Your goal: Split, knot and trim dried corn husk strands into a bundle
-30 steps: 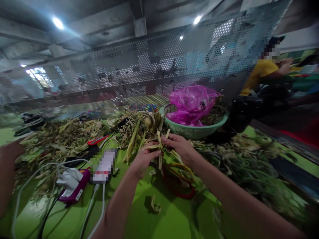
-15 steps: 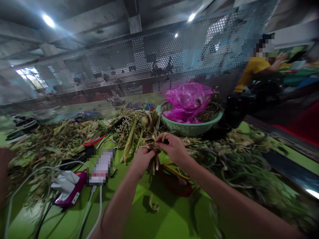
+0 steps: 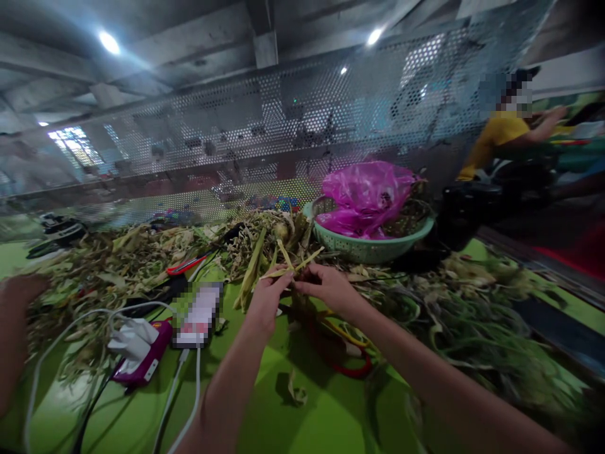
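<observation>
My left hand (image 3: 266,296) and my right hand (image 3: 326,287) meet over the green table (image 3: 265,410), both pinched on a small bundle of dry yellowish leaf strips (image 3: 289,266) that fans upward between them. Fingertips of the two hands almost touch. Under the hands lies a red ring-shaped item with yellow parts (image 3: 347,353). A heap of dry husks and leaves (image 3: 142,258) stretches behind the hands.
A teal basket (image 3: 373,249) with a pink plastic bag (image 3: 366,195) stands behind. A phone (image 3: 198,321), a purple charger block (image 3: 142,356) and white cables lie left. Green stalks (image 3: 477,328) pile right. Another person's hand (image 3: 19,296) shows far left; a person in yellow (image 3: 498,139) sits beyond.
The bundle's strips now point up and to the right instead of hanging down. Both hands have shifted slightly lower and closer together; my view has swung back right.
</observation>
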{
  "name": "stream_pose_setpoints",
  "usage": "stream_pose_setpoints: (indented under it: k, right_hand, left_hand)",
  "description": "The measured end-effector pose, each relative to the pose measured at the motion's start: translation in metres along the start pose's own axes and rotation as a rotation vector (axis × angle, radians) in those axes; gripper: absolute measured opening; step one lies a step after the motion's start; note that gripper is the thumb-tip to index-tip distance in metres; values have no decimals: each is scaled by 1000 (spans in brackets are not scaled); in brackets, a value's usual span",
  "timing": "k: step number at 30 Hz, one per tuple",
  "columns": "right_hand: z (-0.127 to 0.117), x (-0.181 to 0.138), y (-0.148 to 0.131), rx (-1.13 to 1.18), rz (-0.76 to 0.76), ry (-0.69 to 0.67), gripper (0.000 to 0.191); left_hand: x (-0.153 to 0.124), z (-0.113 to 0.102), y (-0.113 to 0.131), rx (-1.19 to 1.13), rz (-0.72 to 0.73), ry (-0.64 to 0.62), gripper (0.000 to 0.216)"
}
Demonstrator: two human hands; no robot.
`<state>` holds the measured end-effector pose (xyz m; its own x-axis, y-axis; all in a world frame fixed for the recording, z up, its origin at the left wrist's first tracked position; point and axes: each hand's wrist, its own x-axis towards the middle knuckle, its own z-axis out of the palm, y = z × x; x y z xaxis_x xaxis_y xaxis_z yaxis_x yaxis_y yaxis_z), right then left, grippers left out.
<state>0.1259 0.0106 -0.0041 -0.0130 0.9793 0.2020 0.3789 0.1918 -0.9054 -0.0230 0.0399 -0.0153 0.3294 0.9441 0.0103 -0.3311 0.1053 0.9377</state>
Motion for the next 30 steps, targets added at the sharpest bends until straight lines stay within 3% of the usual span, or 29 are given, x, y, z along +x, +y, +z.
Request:
stream_pose_setpoints:
  k: [14,19,23,30]
  right_hand:
    - [4,-3,2,-101,-50,42,4]
    - [9,-4,7,77,55,-43,5]
    - [8,-1,8,112,33,-34,5]
    - [3,2,4,-14,-48,2,18]
  left_hand:
    - [-2,1,4,97,-30,-80,38]
    - [3,-4,3,298,108,-118,27]
    - [5,-8,5,428,204,-132,24]
    - [9,-10,2,358,155,-121,22]
